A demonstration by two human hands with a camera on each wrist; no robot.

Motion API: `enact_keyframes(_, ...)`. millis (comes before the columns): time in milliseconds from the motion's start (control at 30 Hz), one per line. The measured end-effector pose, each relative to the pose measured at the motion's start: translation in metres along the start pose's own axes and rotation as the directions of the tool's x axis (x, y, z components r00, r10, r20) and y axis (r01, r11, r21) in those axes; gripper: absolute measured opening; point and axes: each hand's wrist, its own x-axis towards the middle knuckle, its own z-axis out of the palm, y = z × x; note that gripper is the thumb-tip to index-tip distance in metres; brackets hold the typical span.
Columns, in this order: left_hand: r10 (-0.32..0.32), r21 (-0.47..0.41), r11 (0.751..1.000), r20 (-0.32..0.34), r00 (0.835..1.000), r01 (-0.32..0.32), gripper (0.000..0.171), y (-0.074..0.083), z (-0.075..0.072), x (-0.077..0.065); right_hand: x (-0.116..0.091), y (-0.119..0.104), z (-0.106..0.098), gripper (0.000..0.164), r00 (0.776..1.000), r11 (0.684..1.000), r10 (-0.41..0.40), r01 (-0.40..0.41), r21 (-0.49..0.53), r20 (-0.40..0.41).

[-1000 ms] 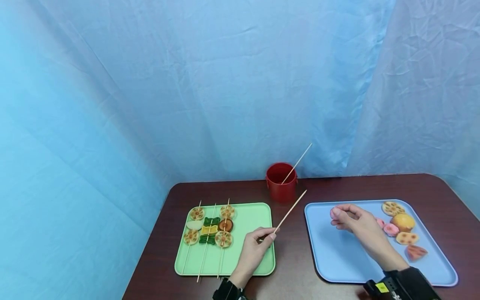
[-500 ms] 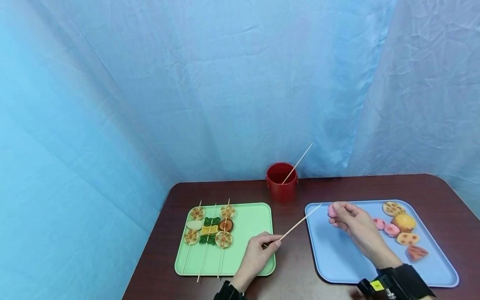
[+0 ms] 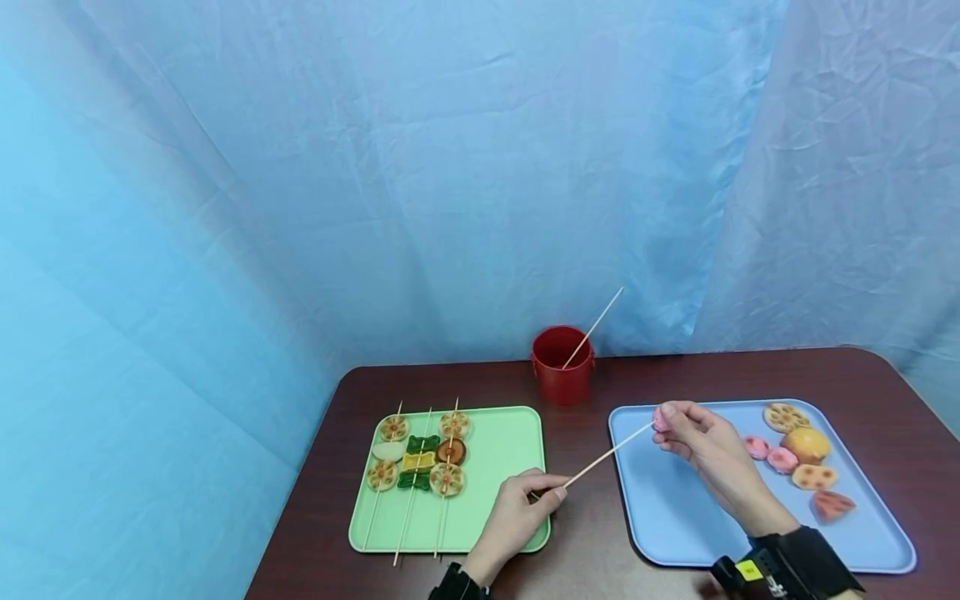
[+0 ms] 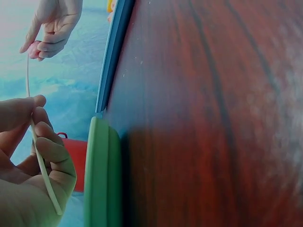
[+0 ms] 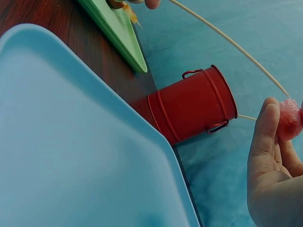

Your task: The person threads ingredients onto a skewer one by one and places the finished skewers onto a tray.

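My left hand (image 3: 517, 517) pinches a thin wooden skewer (image 3: 609, 454) between thumb and fingers, near the right edge of the green tray (image 3: 510, 442). Its blunt end lies against the palm in the left wrist view. Above the blue tray (image 3: 675, 517), my right hand (image 3: 712, 458) holds a small pink food piece (image 5: 289, 120) between thumb and fingertips. The skewer's tip is right at that pink piece in the right wrist view. Two similar pink pieces (image 3: 782, 460) lie on the blue tray, beyond the right wrist.
Three loaded skewers (image 3: 418, 461) lie on the green tray's left side. A red bucket (image 3: 564, 383) with one skewer (image 3: 600, 321) leaning in it stands at the back. Lotus root slices (image 3: 814, 477), a yellow-brown ball (image 3: 807, 444) and a reddish wedge (image 3: 832, 505) sit on the blue tray.
The skewer in my left hand has swung down and right, from pointing up to meeting the pink piece. My right hand has shifted slightly left with the piece.
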Motion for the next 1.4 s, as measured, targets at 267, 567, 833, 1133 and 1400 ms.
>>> enact_keyframes(267, 0.012, 0.035, 0.999, 0.01, 1.0, -0.012, 0.018, -0.001, -0.001, 0.001, 0.0, -0.001, 0.001, 0.048, 0.998, 0.982, -0.024, 0.013, -0.19, -0.059)
enact_keyframes(567, -0.061, -0.025, 0.998, 0.011, 0.998, 0.062, 0.015, -0.001, 0.0, 0.002, -0.002, -0.006, 0.002, 0.057, 0.995, 0.904, -0.076, 0.04, -0.425, -0.068)
enact_keyframes(833, -0.113, -0.051, 0.992, -0.007, 0.994, 0.112, 0.014, 0.002, 0.001, 0.002, -0.003, -0.008, 0.002, 0.062, 1.0, 0.927, -0.023, 0.02, -0.374, -0.004)
enact_keyframes(1133, -0.13, -0.076, 0.989, -0.036, 0.991, 0.127, 0.012, 0.005, 0.004, 0.001, -0.003, -0.01, 0.001, 0.066, 1.0, 0.918, 0.024, -0.028, -0.394, -0.015)
enact_keyframes(1400, -0.142, -0.065, 0.988, -0.041, 0.989, 0.139, 0.01, 0.001, 0.006, 0.001, -0.002, -0.011, 0.002, 0.068, 0.997, 0.914, 0.069, -0.08, -0.398, -0.043)
